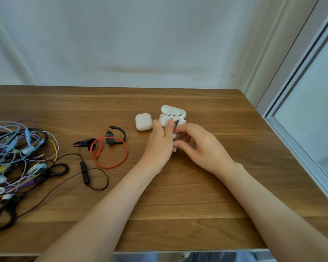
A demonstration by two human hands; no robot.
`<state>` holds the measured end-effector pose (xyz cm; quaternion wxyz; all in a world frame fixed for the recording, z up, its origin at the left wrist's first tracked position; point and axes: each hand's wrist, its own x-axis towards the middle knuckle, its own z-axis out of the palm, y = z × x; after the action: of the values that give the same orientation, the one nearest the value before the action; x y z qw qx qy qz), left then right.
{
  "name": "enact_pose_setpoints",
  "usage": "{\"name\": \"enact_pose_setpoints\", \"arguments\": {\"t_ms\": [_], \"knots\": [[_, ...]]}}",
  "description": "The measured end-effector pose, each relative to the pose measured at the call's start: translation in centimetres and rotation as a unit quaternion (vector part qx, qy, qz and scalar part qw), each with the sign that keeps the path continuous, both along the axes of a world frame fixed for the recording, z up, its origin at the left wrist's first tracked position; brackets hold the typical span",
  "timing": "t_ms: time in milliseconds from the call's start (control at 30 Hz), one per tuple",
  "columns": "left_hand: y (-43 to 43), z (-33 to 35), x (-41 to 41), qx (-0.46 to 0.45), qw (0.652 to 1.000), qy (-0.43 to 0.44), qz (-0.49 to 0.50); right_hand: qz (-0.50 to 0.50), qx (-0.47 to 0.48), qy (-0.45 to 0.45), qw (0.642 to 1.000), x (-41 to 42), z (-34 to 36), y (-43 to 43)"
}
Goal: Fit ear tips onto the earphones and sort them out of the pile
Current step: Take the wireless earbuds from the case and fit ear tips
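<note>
A white earbud case (170, 115) with a dark sticker stands open on the wooden table (178, 195). My left hand (160, 140) grips its front, thumb on the sticker. My right hand (199, 145) sits just right of it, fingers curled round a small white piece (174, 136) that is mostly hidden. A closed white case (143, 121) lies to the left. A tangled pile of wired earphones (17, 157) fills the table's left side.
Red-and-black neckband earphones (108, 146) lie left of my left hand. A thin black neckband set (84, 172) lies nearer the front. A window frame (301, 114) runs along the table's right edge, and a white wall stands behind.
</note>
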<state>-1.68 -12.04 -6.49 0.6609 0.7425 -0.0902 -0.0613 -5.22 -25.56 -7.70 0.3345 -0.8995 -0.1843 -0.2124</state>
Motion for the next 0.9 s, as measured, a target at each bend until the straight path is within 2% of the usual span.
{"name": "enact_pose_setpoints", "arguments": {"t_ms": [133,300,467,600,700,800,900], "knots": [[0.0,-0.3,0.2,0.007,0.999,0.002,-0.045,-0.015,-0.012,-0.026,0.999,-0.1,0.0,0.1],[0.3,-0.4,0.3,-0.067,0.992,0.034,-0.103,-0.014,-0.056,-0.106,0.993,-0.1,0.0,0.2],[0.3,-0.2,0.3,-0.127,0.980,0.091,-0.119,-0.030,-0.093,-0.156,0.983,0.1,-0.1,0.3],[0.2,-0.1,0.6,-0.164,0.972,0.120,-0.115,-0.051,-0.095,-0.143,0.984,0.0,-0.2,0.4],[0.2,0.1,0.7,-0.205,0.965,0.141,-0.079,-0.087,-0.012,-0.095,0.992,0.0,-0.3,0.3],[0.5,0.1,0.8,-0.154,0.977,0.122,-0.085,-0.122,0.082,-0.111,0.983,-0.1,0.1,-0.2],[0.9,0.2,0.7,-0.041,0.983,0.055,-0.172,-0.149,0.111,-0.136,0.973,-0.1,0.5,-0.7]]}}
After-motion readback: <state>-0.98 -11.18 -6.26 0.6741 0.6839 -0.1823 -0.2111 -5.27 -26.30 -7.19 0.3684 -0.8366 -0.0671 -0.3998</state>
